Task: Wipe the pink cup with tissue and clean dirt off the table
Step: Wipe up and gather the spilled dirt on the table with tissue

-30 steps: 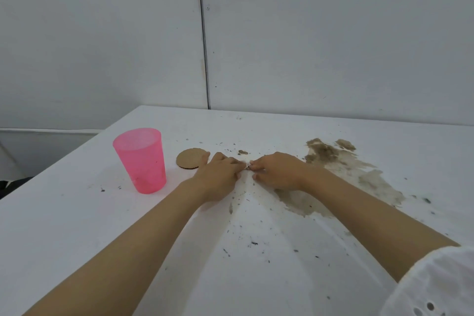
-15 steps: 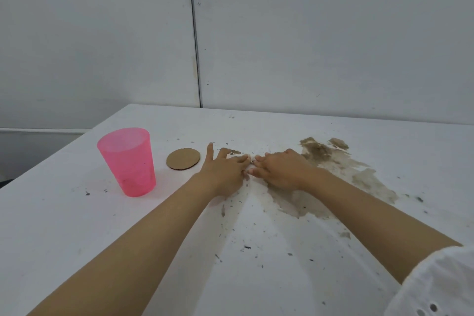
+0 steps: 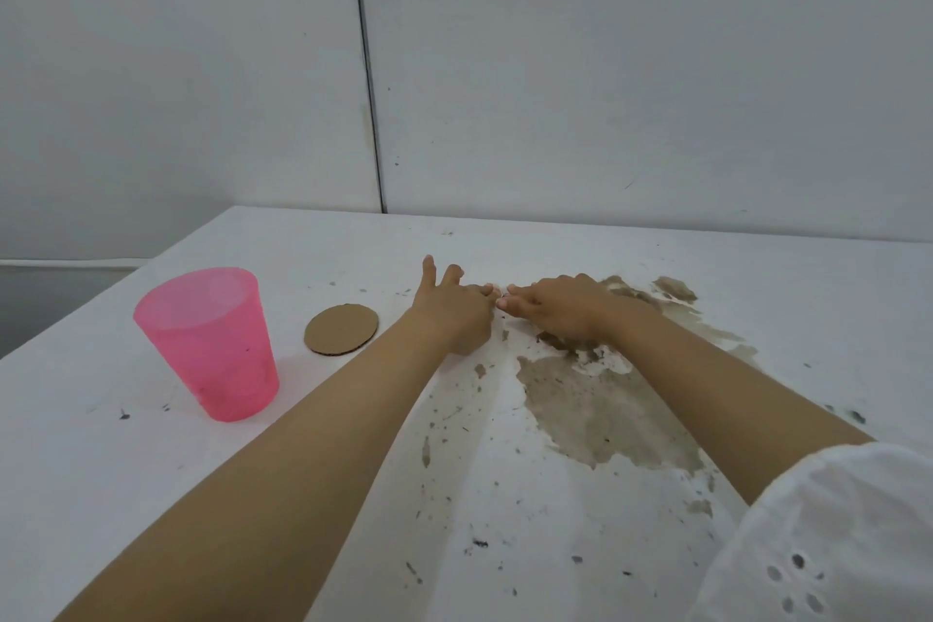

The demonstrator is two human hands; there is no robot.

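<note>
Where the two bare forearms reach out over the white table [image 3: 353,248], the left hand [image 3: 452,311] and the right hand [image 3: 555,311] meet fingertip to fingertip near the middle of the tabletop. The left hand lies palm down with two fingers lifted and spread towards the wall, the others curled towards the right hand; whether it has hold of anything cannot be told. The right hand is also palm down, its fingers loosely bent and pointing left, and anything pinched under them is too small to make out. It sits at the far edge of a wide brownish-grey dirt smear [image 3: 606,409], which spreads under and beside the right forearm, with dark specks scattered over the near part of the table. The translucent pink plastic cup [image 3: 209,343] stands upright well to the left of the hands, clear of both. Between the cup and the left hand lies a flat round brown cardboard disc [image 3: 342,329]. A white eyelet sleeve [image 3: 828,540] fills the lower right corner.
</note>
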